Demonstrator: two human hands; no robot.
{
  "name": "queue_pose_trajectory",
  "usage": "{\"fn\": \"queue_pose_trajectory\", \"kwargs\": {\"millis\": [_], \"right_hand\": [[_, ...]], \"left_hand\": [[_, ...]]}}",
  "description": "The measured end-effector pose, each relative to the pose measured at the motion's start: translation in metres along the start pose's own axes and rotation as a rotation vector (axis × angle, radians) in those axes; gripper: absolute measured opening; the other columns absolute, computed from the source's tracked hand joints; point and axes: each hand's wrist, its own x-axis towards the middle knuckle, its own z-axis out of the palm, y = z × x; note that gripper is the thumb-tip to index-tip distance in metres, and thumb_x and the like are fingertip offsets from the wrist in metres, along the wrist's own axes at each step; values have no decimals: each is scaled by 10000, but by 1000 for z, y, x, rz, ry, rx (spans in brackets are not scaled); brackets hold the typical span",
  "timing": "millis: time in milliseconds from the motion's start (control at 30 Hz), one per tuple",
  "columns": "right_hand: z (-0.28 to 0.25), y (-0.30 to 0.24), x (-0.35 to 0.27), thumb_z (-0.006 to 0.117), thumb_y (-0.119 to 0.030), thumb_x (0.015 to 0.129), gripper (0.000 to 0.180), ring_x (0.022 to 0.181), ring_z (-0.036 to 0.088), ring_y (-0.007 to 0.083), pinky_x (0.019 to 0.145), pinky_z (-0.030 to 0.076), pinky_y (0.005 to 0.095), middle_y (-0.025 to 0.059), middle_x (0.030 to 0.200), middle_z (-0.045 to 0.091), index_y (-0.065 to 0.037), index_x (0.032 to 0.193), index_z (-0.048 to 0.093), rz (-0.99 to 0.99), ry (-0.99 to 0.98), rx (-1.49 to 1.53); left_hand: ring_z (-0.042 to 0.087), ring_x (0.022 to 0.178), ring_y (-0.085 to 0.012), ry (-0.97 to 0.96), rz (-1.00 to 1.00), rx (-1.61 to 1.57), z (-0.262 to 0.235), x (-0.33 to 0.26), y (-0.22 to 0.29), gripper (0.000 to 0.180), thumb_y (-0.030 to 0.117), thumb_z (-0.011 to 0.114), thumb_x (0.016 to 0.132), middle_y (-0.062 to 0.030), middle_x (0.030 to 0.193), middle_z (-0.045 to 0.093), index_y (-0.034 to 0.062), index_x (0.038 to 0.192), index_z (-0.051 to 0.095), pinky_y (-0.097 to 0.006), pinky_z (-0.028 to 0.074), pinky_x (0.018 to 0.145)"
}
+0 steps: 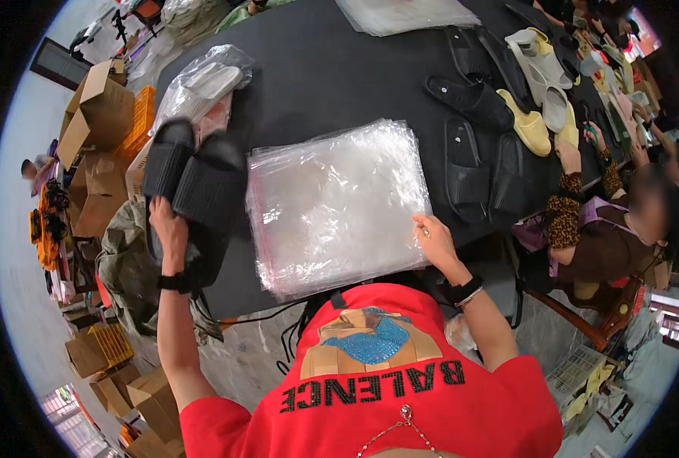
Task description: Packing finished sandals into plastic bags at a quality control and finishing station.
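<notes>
Black slippers (194,179), gripped by the left hand (169,229), are beside clear bags (339,198), presumably for easy reach. The right hand (433,238) seemingly pinches the bags' edge, perhaps steadying them.

The top edge crops a far stack of clear plastic bags (408,14); the bottom edge, the red printed shirt (423,305). The left hand (169,229) partly hides a black ribbed slipper (166,172). A brown-clad co-worker's face (651,202) is blurred.
</notes>
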Motion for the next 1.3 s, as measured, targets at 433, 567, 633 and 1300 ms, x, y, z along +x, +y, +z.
{"fn": "queue_pose_trajectory", "kwargs": {"millis": [433, 567, 633, 1300], "right_hand": [[42, 37, 4, 481, -559, 767, 658, 1203, 361, 333, 1025, 185, 492, 173, 1290, 403, -93, 1230, 449, -641, -50, -559], [35, 33, 4, 469, -590, 761, 707, 1252, 299, 318, 1038, 147, 495, 171, 1342, 341, -137, 1296, 382, -347, -389, -856], [39, 40, 5, 465, -596, 762, 703, 1288, 228, 310, 1046, 111, 498, 162, 1377, 285, -172, 1312, 362, -578, -55, -732], [42, 50, 8, 543, -603, 684, 812, 1330, 93, 305, 1063, 29, 481, 141, 1436, 144, -141, 1323, 350, -553, -136, -736]], "left_hand": [[447, 1038, -255, -495, 713, -119, 172, -61, 261, 236, 72, 527, 648, -90, 1011, 540, 30, 874, 580, -408, 345, 838], [429, 1097, -255, -390, 620, -45, 189, -52, 238, 222, 55, 520, 654, -87, 1021, 539, 32, 866, 582, -410, 335, 871], [427, 1109, -264, -324, 506, 1, 187, -37, 203, 194, 40, 512, 660, -97, 1022, 541, 37, 840, 582, -420, 331, 881], [425, 1104, -284, -460, 589, -24, 127, -110, 141, 166, 70, 533, 626, -119, 955, 551, 23, 782, 567, -436, 321, 890]]}}
